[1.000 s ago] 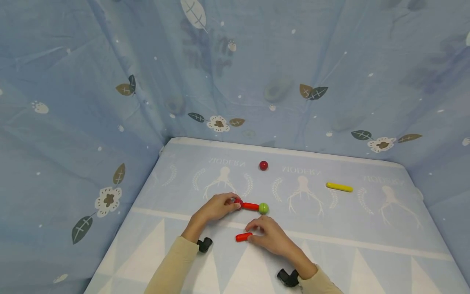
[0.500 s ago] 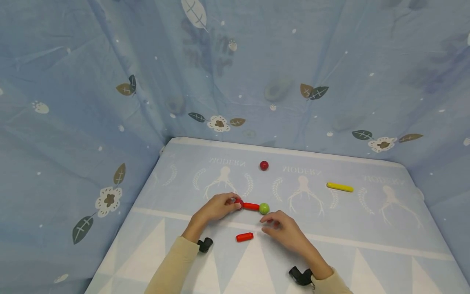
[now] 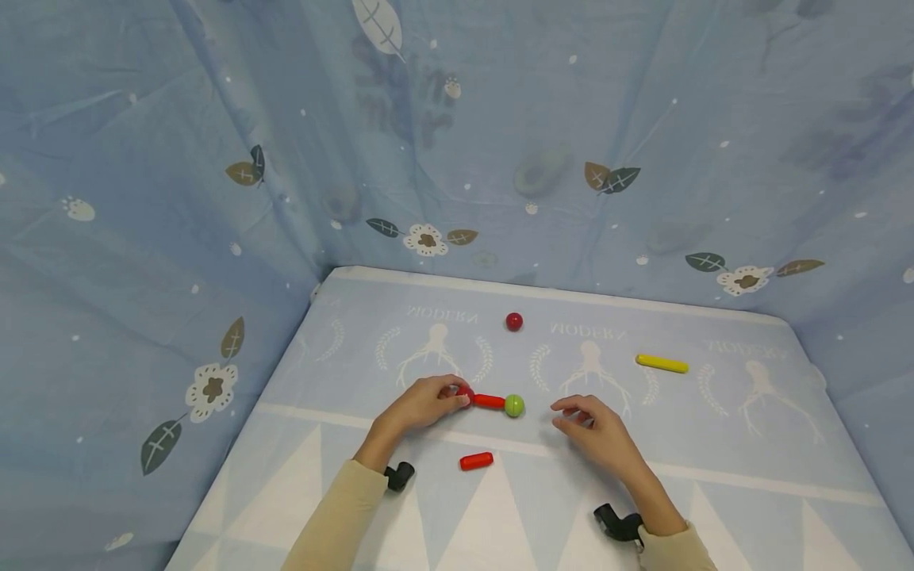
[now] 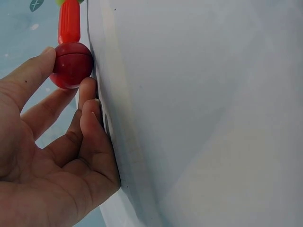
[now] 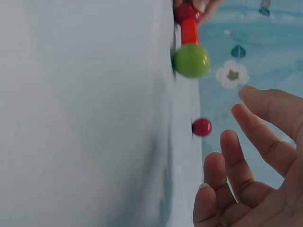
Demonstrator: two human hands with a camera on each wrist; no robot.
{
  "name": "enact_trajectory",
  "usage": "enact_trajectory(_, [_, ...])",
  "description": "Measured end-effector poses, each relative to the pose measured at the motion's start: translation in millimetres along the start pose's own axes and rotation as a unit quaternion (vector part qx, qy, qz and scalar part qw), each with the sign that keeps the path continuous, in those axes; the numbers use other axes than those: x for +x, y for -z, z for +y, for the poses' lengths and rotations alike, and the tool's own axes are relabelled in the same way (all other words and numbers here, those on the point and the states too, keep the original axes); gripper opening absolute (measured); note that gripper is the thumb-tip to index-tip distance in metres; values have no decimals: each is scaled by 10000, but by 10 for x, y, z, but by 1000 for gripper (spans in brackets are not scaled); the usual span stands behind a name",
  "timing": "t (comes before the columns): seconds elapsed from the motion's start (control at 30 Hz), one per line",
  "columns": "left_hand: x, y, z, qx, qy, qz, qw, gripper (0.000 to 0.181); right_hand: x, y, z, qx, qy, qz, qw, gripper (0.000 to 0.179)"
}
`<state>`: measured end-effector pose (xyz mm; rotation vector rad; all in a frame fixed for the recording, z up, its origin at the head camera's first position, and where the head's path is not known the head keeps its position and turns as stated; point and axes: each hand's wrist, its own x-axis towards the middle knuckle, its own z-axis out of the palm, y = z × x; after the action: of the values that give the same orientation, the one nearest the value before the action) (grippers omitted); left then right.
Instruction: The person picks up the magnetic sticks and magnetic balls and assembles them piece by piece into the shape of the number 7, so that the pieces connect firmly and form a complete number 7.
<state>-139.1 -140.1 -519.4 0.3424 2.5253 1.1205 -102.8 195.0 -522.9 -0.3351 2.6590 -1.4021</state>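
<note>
My left hand (image 3: 423, 403) pinches a dark red ball (image 4: 72, 65) between thumb and fingers. A short red rod (image 3: 489, 401) joins that ball to a green ball (image 3: 514, 405), so the three form a small dumbbell lying on the table. To the right of the green ball, my right hand (image 3: 598, 432) hovers over the cloth with relaxed, spread fingers and holds nothing. In the right wrist view its fingers (image 5: 272, 142) stand apart from the green ball. A second red rod (image 3: 476, 461) lies nearer me, between the two hands.
Farther back on the table (image 3: 714, 444) sits another dark red ball (image 3: 514, 321). A yellow rod (image 3: 662, 363) lies at the back right. Blue patterned cloth (image 3: 457, 143) hangs behind and along the left side. Black wrist mounts (image 3: 618, 523) are worn on both wrists.
My right hand has moved away to the right from beside the loose red rod, which stays on the table. The left hand keeps its pinch on the red ball.
</note>
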Motion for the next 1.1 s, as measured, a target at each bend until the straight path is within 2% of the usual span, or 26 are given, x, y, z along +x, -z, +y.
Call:
enact_trajectory(0.23, [-2,-3,2,9,2,-2,10000,22,5,253,139,-25,-144,411,9990,24])
enact_trajectory(0.6, [3,-13,-6,-12,9,9,10000,23,77,632,354,-302,-393,706,9963,32])
enact_trajectory(0.8, [-16,-3,10,-8,63,43,10000,24,156,871,487,-352,-579,1005,9926,37])
enact_trajectory(1.1, [-8,-3,27,45,44,46,10000,25,225,1110,750,-347,-683,1453,9864,39])
